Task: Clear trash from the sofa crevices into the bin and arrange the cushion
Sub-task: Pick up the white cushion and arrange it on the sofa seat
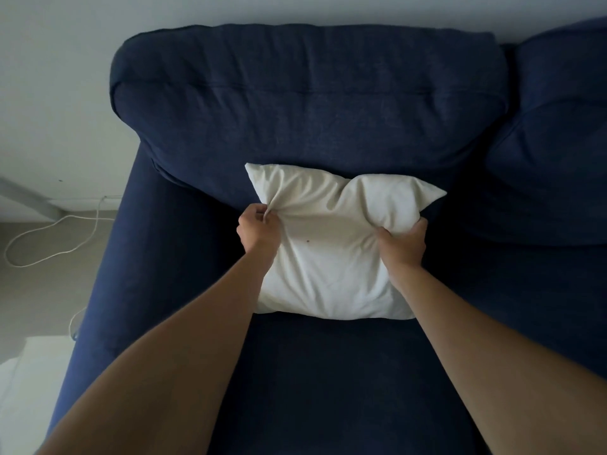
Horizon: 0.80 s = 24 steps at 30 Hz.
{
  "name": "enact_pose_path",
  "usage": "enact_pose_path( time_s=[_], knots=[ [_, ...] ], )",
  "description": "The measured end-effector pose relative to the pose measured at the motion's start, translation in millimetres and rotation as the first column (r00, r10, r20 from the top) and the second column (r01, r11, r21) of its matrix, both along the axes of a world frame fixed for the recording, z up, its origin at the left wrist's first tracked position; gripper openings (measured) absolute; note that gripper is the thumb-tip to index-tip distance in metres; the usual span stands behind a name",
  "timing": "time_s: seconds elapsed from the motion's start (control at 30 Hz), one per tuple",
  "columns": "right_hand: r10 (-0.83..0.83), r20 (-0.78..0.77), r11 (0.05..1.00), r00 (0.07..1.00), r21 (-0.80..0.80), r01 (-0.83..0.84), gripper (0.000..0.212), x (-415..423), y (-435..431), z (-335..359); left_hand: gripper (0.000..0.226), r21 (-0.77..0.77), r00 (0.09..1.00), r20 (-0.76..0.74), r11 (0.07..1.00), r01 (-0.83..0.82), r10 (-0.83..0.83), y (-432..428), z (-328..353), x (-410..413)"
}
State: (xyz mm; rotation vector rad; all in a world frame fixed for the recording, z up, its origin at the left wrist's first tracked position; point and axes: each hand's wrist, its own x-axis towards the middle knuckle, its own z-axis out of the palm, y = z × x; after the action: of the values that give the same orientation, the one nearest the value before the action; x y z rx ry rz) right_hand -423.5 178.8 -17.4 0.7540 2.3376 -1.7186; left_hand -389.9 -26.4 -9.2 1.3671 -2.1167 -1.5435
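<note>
A white cushion rests on the seat of the dark blue sofa, its top edge leaning against the back cushion. My left hand pinches a fold of fabric on the cushion's left side. On the right side, my right hand grips the cushion's edge, fingers curled behind it. The cushion is creased where both hands hold it. No trash or bin is in view.
The sofa's left armrest runs down the left. A second back cushion is at the right. A white cable loops on the grey floor at left, and a white object sits at lower left.
</note>
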Motion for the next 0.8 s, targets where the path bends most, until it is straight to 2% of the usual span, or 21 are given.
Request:
enact_pose_path(
  time_s=[0.3, 0.5, 0.57, 0.67, 0.8],
  knots=[
    [-0.030, -0.114, 0.999, 0.993, -0.015, 0.028, 0.038, 8.2, -15.2, -3.8, 0.012, -0.077, 0.995, -0.094, 0.996, -0.043, 0.036, -0.9, -9.3, 8.7],
    [-0.056, -0.048, 0.998, 0.997, -0.006, 0.055, 0.043, -4.0, -16.4, -7.2, 0.016, -0.064, 0.997, -0.066, 0.997, -0.035, 0.031, -7.8, -9.8, 2.1],
    [-0.065, 0.027, 0.995, 0.998, 0.072, 0.063, 0.048, -7.8, -14.6, -7.7, 0.020, -0.027, 0.999, -0.015, 0.999, -0.030, 0.030, -8.9, -9.8, 0.5],
    [-0.048, 0.107, 0.956, 0.993, 0.293, 0.015, 0.047, -9.3, -10.5, -5.1, 0.030, 0.007, 0.998, 0.044, 0.999, 0.034, -0.034, -9.4, -12.1, 3.8],
    [0.002, 0.049, 0.989, 0.999, 0.145, -0.009, 0.045, -8.8, -6.4, -3.6, 0.049, 0.057, 0.971, 0.119, 0.978, 0.201, -0.207, -11.7, -15.6, 7.1]
  ],
)
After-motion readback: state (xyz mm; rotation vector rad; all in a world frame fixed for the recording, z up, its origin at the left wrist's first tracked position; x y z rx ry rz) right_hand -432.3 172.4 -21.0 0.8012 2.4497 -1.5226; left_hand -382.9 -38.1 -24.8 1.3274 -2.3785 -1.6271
